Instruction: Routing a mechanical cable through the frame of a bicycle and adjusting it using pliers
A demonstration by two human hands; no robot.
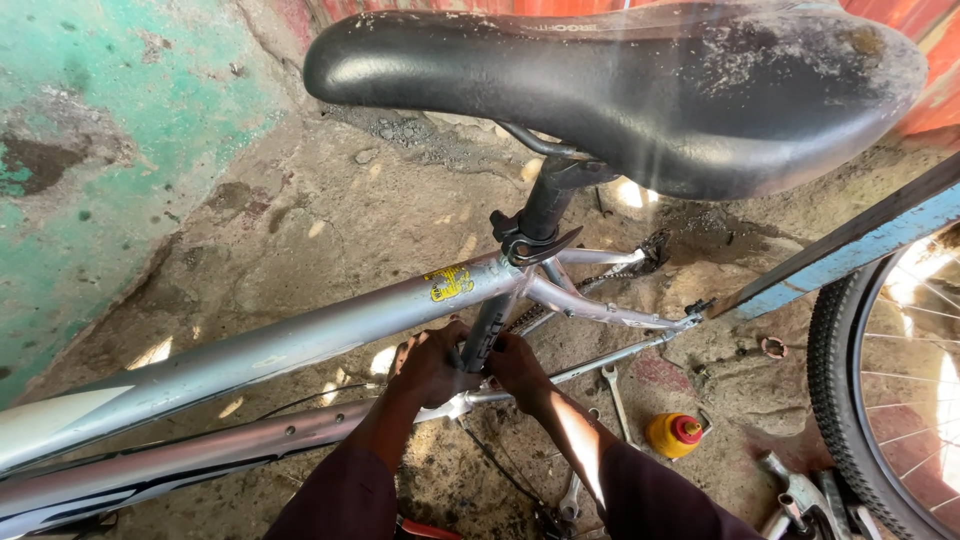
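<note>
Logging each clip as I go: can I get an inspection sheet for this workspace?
Surface: rough dirt and concrete ground, dusty and stained.
Job's things: silver bicycle frame with black saddle; both hands grip the seat tube.
Clutter: spanner, yellow bottle with a red cap, more metal tools at the lower right.
Hands: left hand and right hand closed around the tube from either side.
Cables: thin black cable along the lower tube.
Surroundings: peeling green wall, blue plank, spoked wheel at the right.
</note>
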